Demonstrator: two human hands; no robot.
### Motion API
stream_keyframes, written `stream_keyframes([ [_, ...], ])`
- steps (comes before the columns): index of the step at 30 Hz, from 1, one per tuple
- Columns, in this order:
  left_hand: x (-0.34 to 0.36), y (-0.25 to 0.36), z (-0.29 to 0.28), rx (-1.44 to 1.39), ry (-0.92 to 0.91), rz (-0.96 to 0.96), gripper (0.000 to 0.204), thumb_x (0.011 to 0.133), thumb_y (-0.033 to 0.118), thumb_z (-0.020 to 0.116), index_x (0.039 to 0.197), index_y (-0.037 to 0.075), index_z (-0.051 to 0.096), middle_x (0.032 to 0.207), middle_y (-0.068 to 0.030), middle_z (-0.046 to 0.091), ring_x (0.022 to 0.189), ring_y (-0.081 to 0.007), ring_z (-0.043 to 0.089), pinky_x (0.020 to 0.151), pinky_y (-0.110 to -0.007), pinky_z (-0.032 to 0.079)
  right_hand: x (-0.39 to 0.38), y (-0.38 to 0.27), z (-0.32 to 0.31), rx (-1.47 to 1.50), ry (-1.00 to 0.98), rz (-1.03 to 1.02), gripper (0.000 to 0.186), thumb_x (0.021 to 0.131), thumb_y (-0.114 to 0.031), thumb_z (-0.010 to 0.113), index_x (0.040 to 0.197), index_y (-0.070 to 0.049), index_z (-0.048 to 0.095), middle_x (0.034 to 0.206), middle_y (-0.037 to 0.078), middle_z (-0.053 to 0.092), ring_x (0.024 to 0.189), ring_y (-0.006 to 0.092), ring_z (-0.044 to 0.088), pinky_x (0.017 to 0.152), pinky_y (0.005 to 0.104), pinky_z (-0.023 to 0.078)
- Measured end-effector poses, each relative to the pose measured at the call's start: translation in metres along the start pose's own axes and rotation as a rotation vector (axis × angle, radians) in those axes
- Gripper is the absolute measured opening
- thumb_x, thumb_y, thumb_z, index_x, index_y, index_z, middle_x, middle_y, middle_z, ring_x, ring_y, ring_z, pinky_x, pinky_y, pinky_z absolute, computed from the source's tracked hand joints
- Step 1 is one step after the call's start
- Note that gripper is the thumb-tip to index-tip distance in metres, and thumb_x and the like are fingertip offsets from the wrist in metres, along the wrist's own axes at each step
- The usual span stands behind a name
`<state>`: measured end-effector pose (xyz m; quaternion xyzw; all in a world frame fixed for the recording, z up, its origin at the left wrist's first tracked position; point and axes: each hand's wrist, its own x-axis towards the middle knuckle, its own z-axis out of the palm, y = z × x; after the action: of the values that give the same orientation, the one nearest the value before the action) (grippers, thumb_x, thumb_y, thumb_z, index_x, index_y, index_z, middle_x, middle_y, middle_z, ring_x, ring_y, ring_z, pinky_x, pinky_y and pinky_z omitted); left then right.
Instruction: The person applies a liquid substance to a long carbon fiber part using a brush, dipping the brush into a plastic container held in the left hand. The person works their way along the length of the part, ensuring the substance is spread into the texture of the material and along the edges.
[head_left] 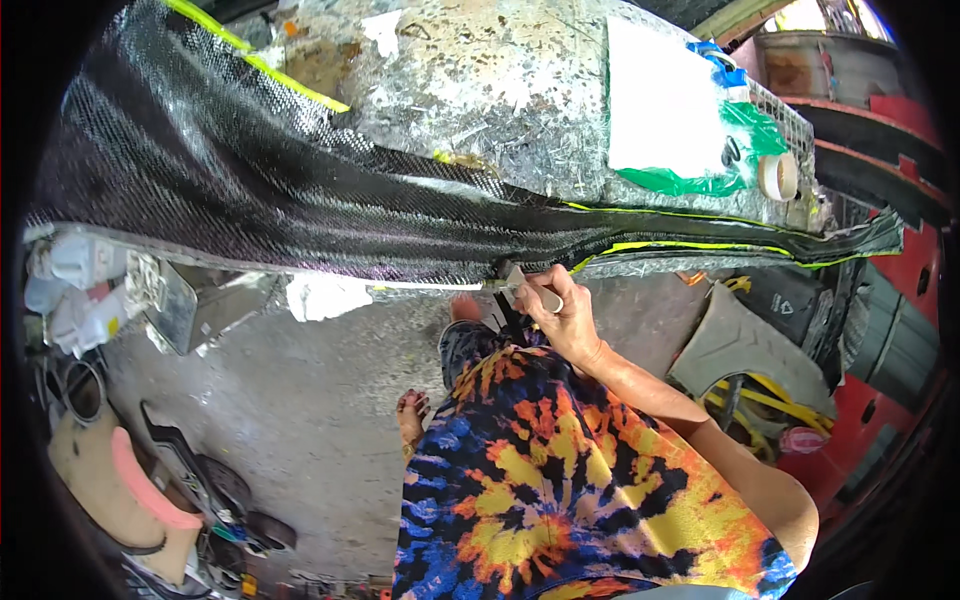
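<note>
From the head camera, looking steeply down, the right hand (566,318) is closed in a fist around the pale handle of a small tool (530,290), whose tip meets the near edge of a long black woven carbon-fibre sheet (300,200) just where that edge overhangs the worktable (480,90). The sheet runs from the upper left of the picture across to the right, draped along the table's front, glossy and dark, with a strip of yellow-green tape (690,245) following its edge to the right of the hand and another such strip near its top left corner. The left hand is out of sight (nothing of it shows anywhere in the frame), so its state cannot be told. Behind the sheet the table's surface is crusted with grey-white flecked residue; on it lie a white rectangular sheet (665,95), a crumpled green plastic film (745,135) and, near the right end, a roll of tape (778,176) standing on edge. The person wears a tie-dye shirt (560,490) in orange, yellow, blue and black, and a bare foot (411,412) shows on the concrete floor (300,420) below. At the left, under the sheet's edge, sit white plastic bottles (80,290), and a crumpled white rag (325,297) hangs just beneath the sheet.
</note>
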<state>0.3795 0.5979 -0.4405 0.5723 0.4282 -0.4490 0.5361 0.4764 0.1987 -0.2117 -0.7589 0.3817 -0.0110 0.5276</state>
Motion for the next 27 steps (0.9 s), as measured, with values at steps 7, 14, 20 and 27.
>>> stream_keyframes([
  [7,0.008,0.039,-0.013,0.159,-0.040,0.023,0.042,0.086,0.037,0.065,0.114,0.007,0.058,0.110,-0.0146,0.065,0.104,-0.0287,0.061,0.090,-0.043,0.047,0.010,-0.017,0.018,0.111,-0.047,-0.188,0.016,0.090,-0.014,0.065,0.095,-0.004,0.053,0.074,0.013,0.063,0.067,0.0227,0.066,0.061,0.0326,0.051],
  [14,-0.007,0.098,-0.008,0.420,-0.207,0.108,0.041,0.087,0.037,0.063,0.113,0.006,0.058,0.109,-0.0147,0.065,0.104,-0.0285,0.061,0.090,-0.043,0.047,0.006,0.000,0.018,0.145,-0.079,-0.248,0.018,0.089,-0.014,0.066,0.099,-0.003,0.057,0.079,0.015,0.063,0.070,0.0296,0.064,0.062,0.0363,0.049],
  [20,0.054,0.088,-0.033,0.245,-0.054,0.064,0.034,0.092,0.031,0.054,0.116,0.007,0.056,0.110,-0.0122,0.065,0.099,-0.0241,0.062,0.086,-0.037,0.048,-0.002,-0.004,-0.062,-0.186,-0.146,-0.344,0.014,0.088,-0.008,0.063,0.101,-0.005,0.066,0.092,0.012,0.064,0.082,0.0299,0.063,0.071,0.0382,0.051],
  [27,0.055,0.101,-0.020,0.135,-0.032,0.177,0.028,0.091,0.028,0.055,0.112,0.010,0.059,0.103,-0.0080,0.066,0.091,-0.0198,0.063,0.072,-0.031,0.051,0.060,-0.013,-0.075,-0.901,-0.597,-0.534,0.026,0.087,-0.015,0.060,0.111,-0.005,0.064,0.090,0.012,0.062,0.079,0.0297,0.063,0.068,0.0394,0.052],
])
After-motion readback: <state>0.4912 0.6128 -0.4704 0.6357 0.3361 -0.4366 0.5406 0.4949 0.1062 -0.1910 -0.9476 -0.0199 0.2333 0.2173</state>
